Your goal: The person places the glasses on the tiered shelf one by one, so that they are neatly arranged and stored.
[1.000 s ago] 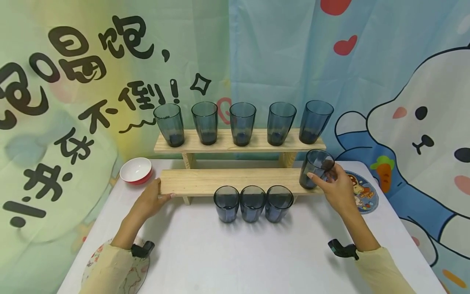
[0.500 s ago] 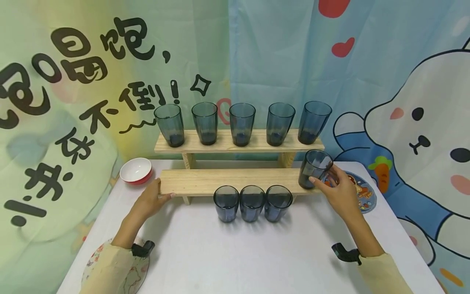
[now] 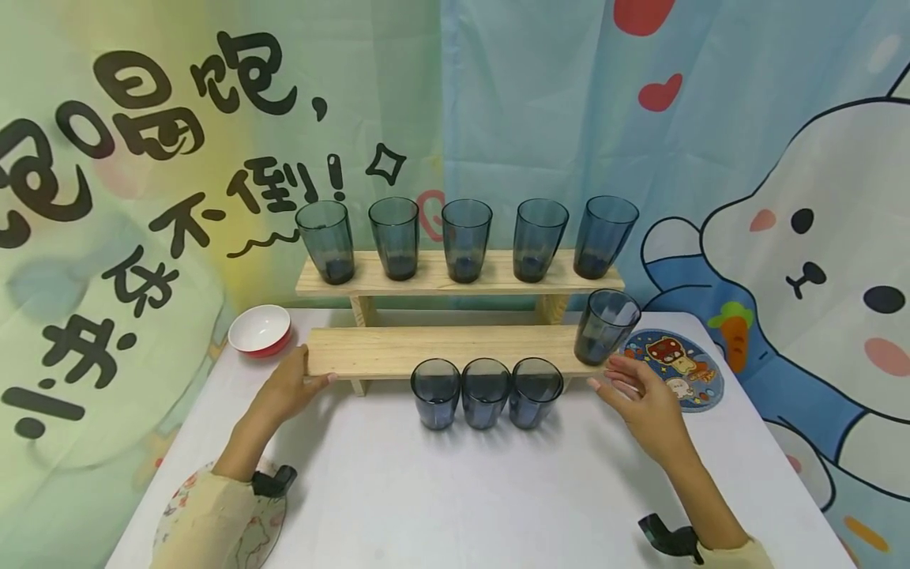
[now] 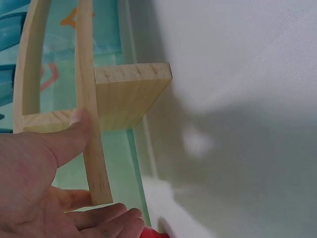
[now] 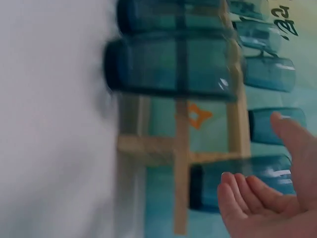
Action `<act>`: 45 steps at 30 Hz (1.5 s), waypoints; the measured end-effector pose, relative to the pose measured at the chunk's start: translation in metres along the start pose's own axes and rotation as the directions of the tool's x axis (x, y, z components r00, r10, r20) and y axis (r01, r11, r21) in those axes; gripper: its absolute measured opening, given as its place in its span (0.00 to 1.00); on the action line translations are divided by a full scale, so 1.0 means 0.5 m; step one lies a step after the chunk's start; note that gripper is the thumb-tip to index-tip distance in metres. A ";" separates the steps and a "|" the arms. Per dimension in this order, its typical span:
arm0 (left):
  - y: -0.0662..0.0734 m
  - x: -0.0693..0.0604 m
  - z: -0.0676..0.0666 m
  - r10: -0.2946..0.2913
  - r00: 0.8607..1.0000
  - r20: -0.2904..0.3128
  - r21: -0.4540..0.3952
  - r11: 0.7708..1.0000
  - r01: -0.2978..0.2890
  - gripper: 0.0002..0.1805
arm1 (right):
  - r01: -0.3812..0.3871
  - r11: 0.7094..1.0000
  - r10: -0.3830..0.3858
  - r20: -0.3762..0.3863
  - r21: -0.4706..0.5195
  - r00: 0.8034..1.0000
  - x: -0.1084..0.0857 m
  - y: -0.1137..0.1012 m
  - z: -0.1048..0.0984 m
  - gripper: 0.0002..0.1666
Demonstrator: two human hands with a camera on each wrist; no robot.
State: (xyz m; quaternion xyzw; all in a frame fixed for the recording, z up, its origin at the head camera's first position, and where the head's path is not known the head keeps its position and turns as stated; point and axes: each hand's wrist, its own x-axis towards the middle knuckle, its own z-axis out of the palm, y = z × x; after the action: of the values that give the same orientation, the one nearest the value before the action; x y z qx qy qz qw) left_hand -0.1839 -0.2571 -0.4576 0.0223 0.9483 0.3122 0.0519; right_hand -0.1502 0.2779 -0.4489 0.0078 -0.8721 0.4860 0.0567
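Note:
The left hand (image 3: 284, 389) grips the left end of the lower wooden shelf (image 3: 426, 352); its thumb lies on the board's edge (image 4: 88, 144) in the left wrist view. A blue-grey glass (image 3: 604, 328) stands upright at that shelf's right end. Just below and right of it is the right hand (image 3: 643, 407), fingers parted and holding nothing; the right wrist view shows the palm (image 5: 272, 203) beside the glass (image 5: 237, 183). Three glasses (image 3: 486, 395) stand in a row on the table before the shelf. Several more (image 3: 466, 241) line the upper shelf (image 3: 426, 276).
A red and white bowl (image 3: 260, 329) sits at the table's back left. Right of the shelf lies a blue patterned round mat (image 3: 682, 371). Another patterned round mat (image 3: 266, 525) is partly under the left forearm. A printed curtain (image 3: 526, 103) hangs behind.
The right hand has let go of the glass at the lower shelf's right end and drawn back toward the front. The left hand still grips the shelf.

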 end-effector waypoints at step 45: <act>0.003 -0.005 -0.003 0.007 1.000 0.007 0.005 1.000 -0.007 0.44 | 0.076 0.990 -0.088 0.098 0.120 0.991 -0.010 0.035 0.184 0.50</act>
State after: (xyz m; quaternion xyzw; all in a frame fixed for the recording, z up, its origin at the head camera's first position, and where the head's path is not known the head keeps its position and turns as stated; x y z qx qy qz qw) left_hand -0.1818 -0.2570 -0.4555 0.0266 0.9489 0.3099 0.0541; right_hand -0.1547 0.2090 -0.5123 0.0721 -0.8431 0.5320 0.0311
